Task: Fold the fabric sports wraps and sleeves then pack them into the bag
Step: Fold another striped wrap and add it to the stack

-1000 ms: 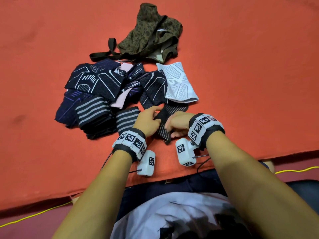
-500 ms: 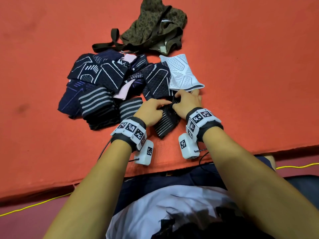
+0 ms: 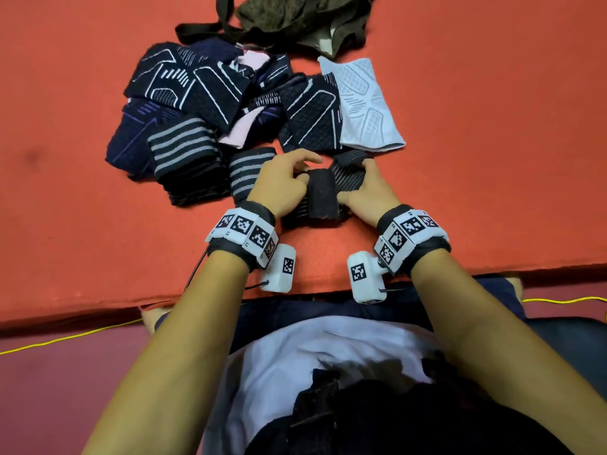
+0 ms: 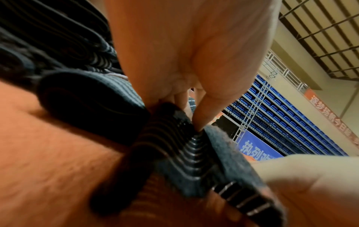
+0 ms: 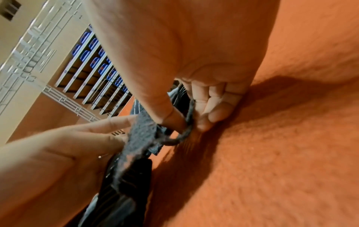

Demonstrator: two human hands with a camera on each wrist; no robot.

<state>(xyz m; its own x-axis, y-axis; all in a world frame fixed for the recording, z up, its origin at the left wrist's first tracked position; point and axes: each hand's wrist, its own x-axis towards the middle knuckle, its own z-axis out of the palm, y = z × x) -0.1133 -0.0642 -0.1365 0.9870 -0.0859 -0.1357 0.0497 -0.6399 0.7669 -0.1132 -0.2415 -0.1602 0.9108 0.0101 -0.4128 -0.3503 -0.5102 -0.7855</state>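
Both hands pinch the striped wrap (image 3: pixel 323 192) (held between them).

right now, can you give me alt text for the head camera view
Both hands, left hand and right hand, grip a black striped wrap on an orange mat. Behind it lies a pile of folded dark sleeves, a white sleeve and an olive patterned bag.

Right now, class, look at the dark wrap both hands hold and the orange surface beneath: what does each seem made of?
Dark wrap: seemingly ribbed elastic knit with pale lines; its end strip looks fuzzy, perhaps hook-and-loop. Orange surface: matte, napped fabric, probably felt or carpet.
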